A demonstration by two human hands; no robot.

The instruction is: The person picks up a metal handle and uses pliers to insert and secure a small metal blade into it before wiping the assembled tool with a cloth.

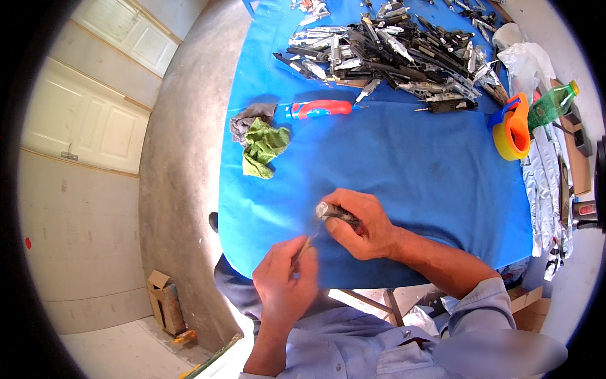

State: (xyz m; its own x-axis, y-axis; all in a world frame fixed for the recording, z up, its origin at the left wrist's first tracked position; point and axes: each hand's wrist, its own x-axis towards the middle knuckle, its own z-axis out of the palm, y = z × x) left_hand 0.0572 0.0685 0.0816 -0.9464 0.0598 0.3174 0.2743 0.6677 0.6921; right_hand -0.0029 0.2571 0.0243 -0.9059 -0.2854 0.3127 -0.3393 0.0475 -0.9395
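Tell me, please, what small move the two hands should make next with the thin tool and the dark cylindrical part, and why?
Probably ease the thin tool a touch further up into the capped end of the dark part. The left hand pinches the tool with its tip just short of that end, while the right hand grips the part steady over the blue cloth.

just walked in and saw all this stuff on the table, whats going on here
A person sits at a table under a blue cloth. The right hand grips a small dark cylindrical part with a silver end, while the left hand holds a thin tool pointed toward it. Farther back lie a pile of similar dark parts, a red and blue screwdriver, rags and a tape dispenser.
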